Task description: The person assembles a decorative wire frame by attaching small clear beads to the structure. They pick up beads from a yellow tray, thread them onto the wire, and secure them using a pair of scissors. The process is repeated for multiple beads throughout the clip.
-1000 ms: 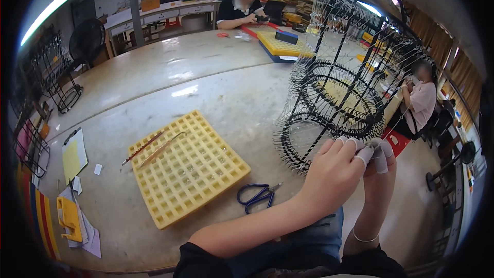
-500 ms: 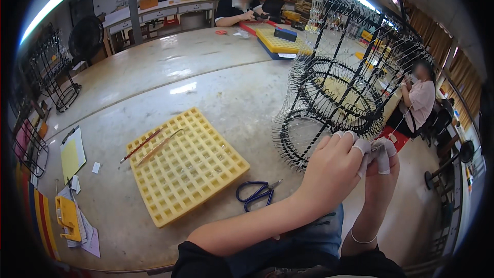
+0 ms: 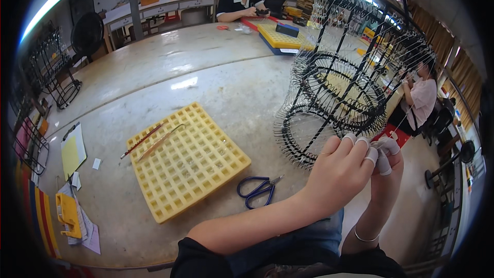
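**Hands Raised to the Lower Ring of the Wire Rack**

Left hand: curled, fingertips capped in pale finger cots, pinched together against the right fingertips. Nothing discernible between them; any small part held there too small to make out. Right hand: raised upright just beside the left, fingers likewise capped and curled inward, bracelet at the wrist. Grip contents: cannot tell.

Wire rack: black, tiered, ringed with rows of thin prongs, standing on the surface directly ahead of both hands. Lower ring touching or just short of the fingertips; contact not resolvable.

Change over the last second: both hands shifted slightly, keeping the same pinched posture at the lower ring; the rack appears a little nearer and more central, probably from head movement. Judgement: fine finger work at the prongs continuing, no release or new pickup evident.

Left of the left hand, near: blue-handled scissors, lying flat. Farther left: yellow grid tray, two thin sticks resting across its far corner. Well beyond the rack: a second yellow tray and a seated person; another seated person to the right of the rack.
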Motion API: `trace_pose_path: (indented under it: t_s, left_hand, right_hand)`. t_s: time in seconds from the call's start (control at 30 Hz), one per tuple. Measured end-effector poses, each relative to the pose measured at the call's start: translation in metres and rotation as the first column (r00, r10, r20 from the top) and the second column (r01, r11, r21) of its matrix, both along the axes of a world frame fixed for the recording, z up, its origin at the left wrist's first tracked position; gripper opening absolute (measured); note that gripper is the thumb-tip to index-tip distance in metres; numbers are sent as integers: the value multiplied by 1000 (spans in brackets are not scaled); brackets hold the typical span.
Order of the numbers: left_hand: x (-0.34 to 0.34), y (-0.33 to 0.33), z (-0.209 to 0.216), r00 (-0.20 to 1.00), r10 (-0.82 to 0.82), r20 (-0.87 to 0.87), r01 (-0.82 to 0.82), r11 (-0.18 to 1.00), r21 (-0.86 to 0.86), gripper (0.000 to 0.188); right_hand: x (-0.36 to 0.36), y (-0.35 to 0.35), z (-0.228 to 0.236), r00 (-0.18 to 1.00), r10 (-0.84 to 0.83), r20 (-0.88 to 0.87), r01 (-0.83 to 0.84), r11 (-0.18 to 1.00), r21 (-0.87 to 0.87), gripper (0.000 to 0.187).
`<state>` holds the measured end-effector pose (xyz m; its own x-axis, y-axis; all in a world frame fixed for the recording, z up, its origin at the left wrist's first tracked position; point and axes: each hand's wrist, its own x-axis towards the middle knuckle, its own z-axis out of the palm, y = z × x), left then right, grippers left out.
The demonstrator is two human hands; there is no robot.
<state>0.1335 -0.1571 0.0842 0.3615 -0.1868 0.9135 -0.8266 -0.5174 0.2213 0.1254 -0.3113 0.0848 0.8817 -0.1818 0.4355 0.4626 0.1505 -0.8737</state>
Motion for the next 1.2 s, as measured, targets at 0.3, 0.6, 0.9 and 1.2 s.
trace_pose_path:
  t_s: [0.3, 0.6, 0.9, 1.2]
  left_hand:
    - [-2, -1, -2, 998, 21, 54, -22, 999, 24, 27]
    - [-3, 0, 0, 1000, -13, 0, 13, 1000, 13, 28]
    - [-8, 10, 15, 966, -168, -194, 184, 981, 67, 24]
    - [-2, 8, 8, 981, -156, -114, 165, 983, 75, 27]
  right_hand:
    - [-3, -3, 2, 998, -34, -46, 33, 999, -10, 33]
    - [3, 4, -4, 996, -86, -25, 87, 995, 48, 46]
    - [-1, 5, -4, 997, -82, -15, 83, 994, 69, 49]
    - [-2, -2, -7, 999, -54, -4, 54, 993, 104, 49]
